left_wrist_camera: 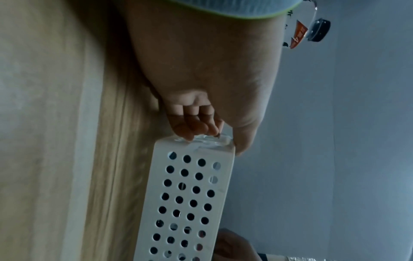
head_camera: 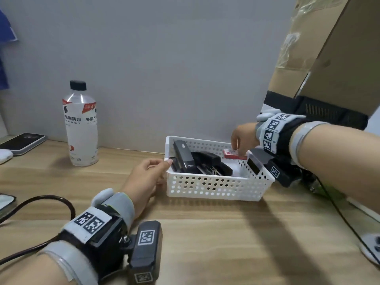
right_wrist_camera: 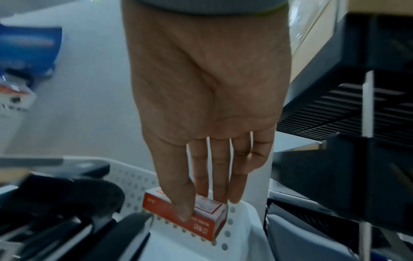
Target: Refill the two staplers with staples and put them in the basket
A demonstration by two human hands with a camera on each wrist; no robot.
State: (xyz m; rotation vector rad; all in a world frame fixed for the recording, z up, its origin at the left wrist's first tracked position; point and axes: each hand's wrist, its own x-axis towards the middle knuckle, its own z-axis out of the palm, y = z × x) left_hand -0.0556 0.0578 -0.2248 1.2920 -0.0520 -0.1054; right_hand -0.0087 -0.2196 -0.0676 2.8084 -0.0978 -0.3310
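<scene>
A white perforated basket (head_camera: 213, 186) stands on the wooden desk. Two black staplers lie inside it, one (head_camera: 183, 156) at the left and another (head_camera: 211, 163) beside it. My right hand (head_camera: 239, 140) reaches into the basket's far right corner and pinches a small red staple box (head_camera: 231, 154) between thumb and fingers; the right wrist view shows the staple box (right_wrist_camera: 190, 217) in the basket corner under my thumb. My left hand (head_camera: 148, 175) grips the basket's left rim; the left wrist view shows its fingers (left_wrist_camera: 196, 127) curled against the basket's end wall (left_wrist_camera: 185, 203).
A clear drink bottle (head_camera: 80, 124) stands at the back left. A phone (head_camera: 21, 142) lies at the far left edge. A cardboard box on a black device (head_camera: 320, 79) rises at the back right. A black cable (head_camera: 41, 202) loops near my left wrist.
</scene>
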